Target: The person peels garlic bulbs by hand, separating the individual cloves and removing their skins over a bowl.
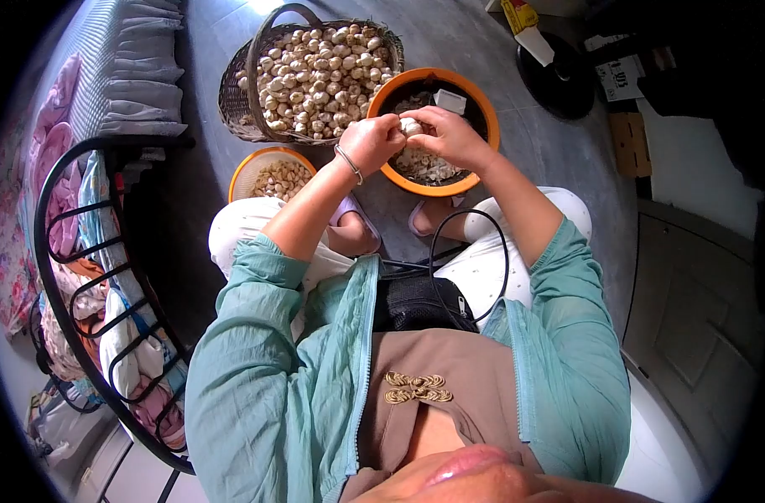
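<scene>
My left hand (372,147), with a bracelet on its wrist, is closed with its fingertips against the left side of a pale garlic bulb (411,127). From the other side, the fingers and thumb of my right hand (454,137) grip the same bulb. Both hands are above a dark tub with an orange rim (493,117), which has papery garlic skins (429,166) and a small white box-like piece (450,101) in it. What my left fingertips pinch exactly is hidden.
A wicker basket (236,113) heaped with garlic bulbs (324,75) stands at the back left. Nearer sits an orange-rimmed bowl (241,172) of loose cloves (282,179). A black metal bed frame (72,310) with clothes is at left. A round black base (559,80) stands at right.
</scene>
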A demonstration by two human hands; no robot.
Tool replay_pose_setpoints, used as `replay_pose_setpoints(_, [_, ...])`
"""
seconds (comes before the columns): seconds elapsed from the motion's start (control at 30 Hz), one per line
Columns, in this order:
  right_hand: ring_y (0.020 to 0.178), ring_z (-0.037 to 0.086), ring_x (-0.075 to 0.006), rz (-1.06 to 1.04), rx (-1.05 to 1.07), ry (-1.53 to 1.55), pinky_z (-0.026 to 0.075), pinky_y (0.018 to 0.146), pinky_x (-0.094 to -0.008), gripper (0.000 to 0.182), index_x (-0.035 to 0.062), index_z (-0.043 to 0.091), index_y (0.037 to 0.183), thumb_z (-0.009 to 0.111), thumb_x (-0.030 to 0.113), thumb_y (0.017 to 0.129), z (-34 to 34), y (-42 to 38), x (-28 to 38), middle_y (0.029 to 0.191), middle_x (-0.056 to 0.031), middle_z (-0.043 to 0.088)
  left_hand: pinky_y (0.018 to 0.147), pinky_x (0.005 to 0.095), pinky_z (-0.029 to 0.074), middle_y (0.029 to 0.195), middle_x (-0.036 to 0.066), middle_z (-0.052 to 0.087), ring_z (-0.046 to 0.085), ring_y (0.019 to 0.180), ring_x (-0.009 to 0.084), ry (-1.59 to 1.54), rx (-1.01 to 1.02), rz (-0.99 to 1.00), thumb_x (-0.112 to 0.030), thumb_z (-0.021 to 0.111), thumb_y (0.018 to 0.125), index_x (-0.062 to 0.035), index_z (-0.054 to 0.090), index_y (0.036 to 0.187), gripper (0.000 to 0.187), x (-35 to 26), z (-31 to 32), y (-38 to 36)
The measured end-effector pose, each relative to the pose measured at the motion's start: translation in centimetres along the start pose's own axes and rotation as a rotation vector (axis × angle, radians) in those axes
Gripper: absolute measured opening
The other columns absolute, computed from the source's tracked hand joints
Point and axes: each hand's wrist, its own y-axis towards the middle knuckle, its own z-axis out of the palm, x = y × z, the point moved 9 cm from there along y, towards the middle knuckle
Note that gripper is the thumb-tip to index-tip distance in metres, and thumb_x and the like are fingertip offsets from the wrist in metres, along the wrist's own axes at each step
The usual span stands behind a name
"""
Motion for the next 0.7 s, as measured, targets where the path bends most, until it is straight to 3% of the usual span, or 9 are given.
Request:
replay_pose_setpoints(0.07, [0.089, 0.057, -0.0126, 0.089, 0.047, 0.15, 0.047, 0.079, -0.0258, 0.04, 0.003, 0.055, 0.118, 0.065, 0.011, 0.08, 0.5, 0.2, -1.1, 0.102, -0.0057, 0.058, 0.056, 0.0394, 0.05, 0.065, 0.015, 0.062, 0.063, 0.062, 0.0304, -0.03, -0.062, -0.021, -0.025, 0.058, 0.079, -0.0038, 0.058, 0.077, 0.022, 0.6, -0.2, 0.2])
replay_pose_setpoints(0.1, [0.089, 0.057, -0.0126, 0.088, 0.047, 0.149, 0.047, 0.079, -0.0258, 0.04, 0.003, 0.055, 0.118, 0.065, 0.011, 0.08, 0.4, 0.3, -1.2, 0.102, -0.0057, 0.058, 0.056, 0.0394, 0.05, 0.065, 0.015, 0.062, 0.063, 0.062, 0.0304, -0.031, -0.064, -0.021, -0.025, 0.058, 0.079, -0.0038, 0.058, 0.077, 0.022, 0.5, -0.3, 0.3])
replay_pose_setpoints(0.17, [0.09, 0.058, -0.0123, 0.189, 0.056, 0.413, 0.047, 0.08, -0.0266, 0.039, 0.0026, 0.057, 0.115, 0.067, 0.014, 0.079, 0.7, 0.3, -2.2, 0.102, -0.0055, 0.061, 0.055, 0.0339, 0.051, 0.061, 0.01, 0.062, 0.065, 0.06, 0.0223, -0.576, 0.078, -0.318, -0.023, 0.054, 0.082, -0.0035, 0.06, 0.081, 0.021, 2.6, 1.4, 0.0])
replay_pose_setpoints(0.2, [0.092, 0.058, -0.0118, 0.191, 0.062, 0.503, 0.046, 0.082, -0.0257, 0.038, 0.0022, 0.055, 0.117, 0.064, 0.013, 0.082, 0.8, 0.4, -2.3, 0.105, -0.0054, 0.061, 0.055, 0.0294, 0.051, 0.06, 0.007, 0.062, 0.065, 0.059, 0.0164, -0.613, 0.104, -0.354, -0.023, 0.05, 0.085, -0.0033, 0.061, 0.083, 0.022, 3.2, 2.0, 0.0])
replay_pose_setpoints(0.3, [0.092, 0.058, -0.0121, 0.246, 0.064, 0.641, 0.047, 0.082, -0.0259, 0.039, 0.0007, 0.052, 0.12, 0.061, 0.013, 0.084, 0.8, 0.4, -3.2, 0.104, -0.0053, 0.061, 0.052, 0.0245, 0.048, 0.061, 0.003, 0.059, 0.062, 0.056, 0.0115, -0.505, 0.17, -0.398, -0.024, 0.049, 0.089, -0.0027, 0.059, 0.085, 0.023, 4.5, 3.4, 0.0])
replay_pose_setpoints(0.47, [0.092, 0.057, -0.012, 0.282, 0.025, 0.632, 0.047, 0.082, -0.0263, 0.039, 0.0014, 0.05, 0.123, 0.058, 0.012, 0.086, 0.8, 0.4, -4.5, 0.103, -0.0051, 0.06, 0.052, 0.0252, 0.048, 0.062, 0.003, 0.06, 0.062, 0.057, 0.012, -0.368, 0.246, -0.363, -0.026, 0.051, 0.09, -0.0017, 0.057, 0.084, 0.026, 4.8, 4.1, -0.1])
replay_pose_setpoints(0.57, [0.093, 0.057, -0.0121, 0.256, -0.009, 0.554, 0.047, 0.082, -0.0266, 0.039, 0.0029, 0.05, 0.123, 0.059, 0.012, 0.086, 0.4, 0.5, -4.5, 0.106, -0.0054, 0.059, 0.053, 0.0261, 0.05, 0.064, 0.006, 0.062, 0.064, 0.058, 0.0138, -0.592, 0.12, -0.385, -0.031, 0.055, 0.087, -0.0003, 0.057, 0.093, 0.031, 4.4, 3.2, 0.1])
replay_pose_setpoints(0.63, [0.094, 0.057, -0.0124, 0.314, 0.02, 0.524, 0.047, 0.082, -0.0268, 0.04, 0.0037, 0.05, 0.123, 0.061, 0.014, 0.086, 0.5, 0.3, -4.2, 0.107, -0.0059, 0.059, 0.05, 0.0241, 0.048, 0.068, 0.005, 0.061, 0.063, 0.06, 0.0118, -0.747, 0.015, -0.283, -0.036, 0.055, 0.088, -0.0016, 0.054, 0.1, 0.037, 2.7, 1.7, 0.5])
replay_pose_setpoints(0.7, [0.094, 0.057, -0.0124, 0.244, 0.007, 0.527, 0.047, 0.082, -0.027, 0.038, 0.0032, 0.05, 0.12, 0.062, 0.015, 0.086, 0.7, 0.4, -3.4, 0.106, -0.0061, 0.059, 0.048, 0.0241, 0.047, 0.071, 0.006, 0.061, 0.061, 0.058, 0.011, -0.673, 0.029, -0.268, -0.039, 0.052, 0.09, -0.0018, 0.053, 0.1, 0.039, 2.0, 1.4, 0.5])
